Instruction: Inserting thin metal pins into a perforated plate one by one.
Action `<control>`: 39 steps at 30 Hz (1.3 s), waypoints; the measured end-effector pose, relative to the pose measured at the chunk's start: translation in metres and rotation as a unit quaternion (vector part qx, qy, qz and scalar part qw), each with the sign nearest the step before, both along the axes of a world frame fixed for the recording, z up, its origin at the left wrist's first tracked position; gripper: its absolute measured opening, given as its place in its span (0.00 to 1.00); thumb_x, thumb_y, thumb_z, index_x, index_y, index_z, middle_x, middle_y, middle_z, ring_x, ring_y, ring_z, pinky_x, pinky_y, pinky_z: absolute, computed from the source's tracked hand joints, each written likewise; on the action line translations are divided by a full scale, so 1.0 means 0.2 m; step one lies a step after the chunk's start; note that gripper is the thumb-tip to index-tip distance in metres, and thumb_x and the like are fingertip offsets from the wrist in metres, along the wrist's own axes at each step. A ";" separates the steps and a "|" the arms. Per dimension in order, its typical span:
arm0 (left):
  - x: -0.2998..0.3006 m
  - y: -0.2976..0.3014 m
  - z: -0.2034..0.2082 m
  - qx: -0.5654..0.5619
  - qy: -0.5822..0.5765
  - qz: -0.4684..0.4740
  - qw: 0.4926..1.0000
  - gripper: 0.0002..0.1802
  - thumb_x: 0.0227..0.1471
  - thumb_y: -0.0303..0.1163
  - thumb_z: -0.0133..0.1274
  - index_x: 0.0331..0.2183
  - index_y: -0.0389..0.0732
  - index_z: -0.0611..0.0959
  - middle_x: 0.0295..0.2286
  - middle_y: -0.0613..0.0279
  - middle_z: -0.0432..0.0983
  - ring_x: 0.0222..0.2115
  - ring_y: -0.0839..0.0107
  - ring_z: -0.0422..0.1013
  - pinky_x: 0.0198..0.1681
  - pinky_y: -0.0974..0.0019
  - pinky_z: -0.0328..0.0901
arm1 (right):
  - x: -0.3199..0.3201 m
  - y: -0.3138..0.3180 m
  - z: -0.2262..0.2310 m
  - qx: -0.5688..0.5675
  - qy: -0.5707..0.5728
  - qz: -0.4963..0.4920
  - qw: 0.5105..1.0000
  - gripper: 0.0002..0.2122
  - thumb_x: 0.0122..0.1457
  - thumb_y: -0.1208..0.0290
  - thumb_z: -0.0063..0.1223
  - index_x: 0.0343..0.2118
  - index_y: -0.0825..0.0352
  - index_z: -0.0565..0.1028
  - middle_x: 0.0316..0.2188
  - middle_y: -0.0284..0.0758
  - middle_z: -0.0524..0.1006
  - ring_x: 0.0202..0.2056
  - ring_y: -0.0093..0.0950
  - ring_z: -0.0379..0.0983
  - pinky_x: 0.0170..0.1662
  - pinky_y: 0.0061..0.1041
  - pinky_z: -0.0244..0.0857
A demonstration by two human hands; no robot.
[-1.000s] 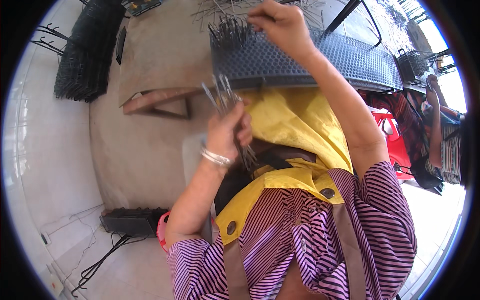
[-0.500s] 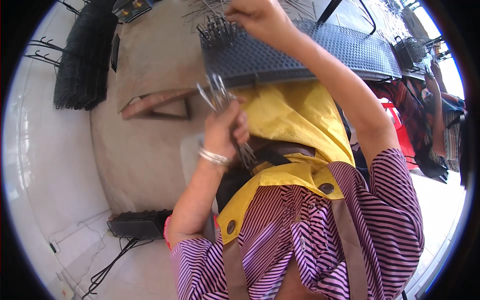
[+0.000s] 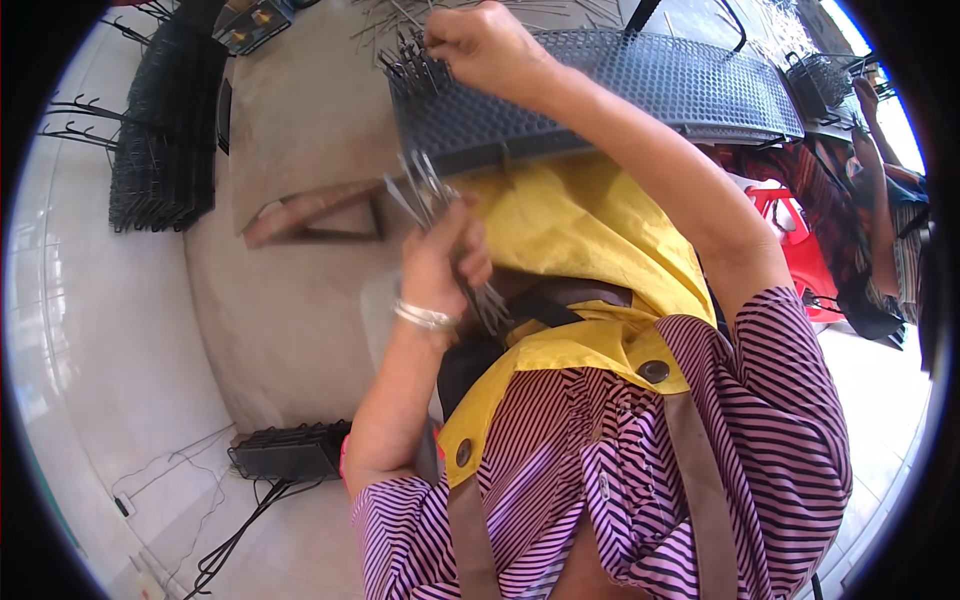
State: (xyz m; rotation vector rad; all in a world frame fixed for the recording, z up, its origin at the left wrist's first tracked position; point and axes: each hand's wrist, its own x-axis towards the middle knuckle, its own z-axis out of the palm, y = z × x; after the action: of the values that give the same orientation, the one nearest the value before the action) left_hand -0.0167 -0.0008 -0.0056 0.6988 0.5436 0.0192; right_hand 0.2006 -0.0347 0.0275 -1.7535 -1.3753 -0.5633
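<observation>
My left hand (image 3: 440,268) is closed round a bundle of thin metal rods (image 3: 424,188), held in front of the yellow apron (image 3: 580,220). The rods stick out above the fist and below it. Farther off, my right hand (image 3: 488,48) is pinched over the far left end of a dark grey dimpled panel (image 3: 640,85). A thin metal rod (image 3: 408,18) seems to run out from its fingertips. Just below that hand, a cluster of dark metal pieces (image 3: 412,72) stands upright at the panel's corner.
Loose rods (image 3: 570,10) lie beyond the panel. A brown triangular frame (image 3: 310,212) is left of my left hand. Stacked black wire racks (image 3: 165,130) stand by the wall, and another black rack (image 3: 290,452) lower left. At right are a red chair (image 3: 795,245) and another person's arm (image 3: 880,215).
My right hand has shifted slightly left and down in the picture. My left hand keeps the bundle, a little farther left. The view has tilted slightly.
</observation>
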 end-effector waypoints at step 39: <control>-0.01 -0.06 0.01 0.010 -0.063 -0.084 0.994 0.13 0.51 0.37 0.45 0.35 0.38 0.71 0.17 0.65 0.61 0.11 0.79 0.55 0.12 0.75 0.51 | -0.43 -0.35 0.00 -0.106 0.589 0.151 0.787 0.06 0.44 0.77 0.53 0.22 0.74 0.72 0.14 0.32 0.71 0.16 0.18 0.67 0.17 0.18 0.60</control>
State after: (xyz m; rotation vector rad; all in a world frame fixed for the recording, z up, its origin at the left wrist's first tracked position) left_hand -0.0190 -0.0131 -0.0038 0.7556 0.3621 -0.0878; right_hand 0.1148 -0.1046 0.0267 -1.4812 -0.7349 0.8194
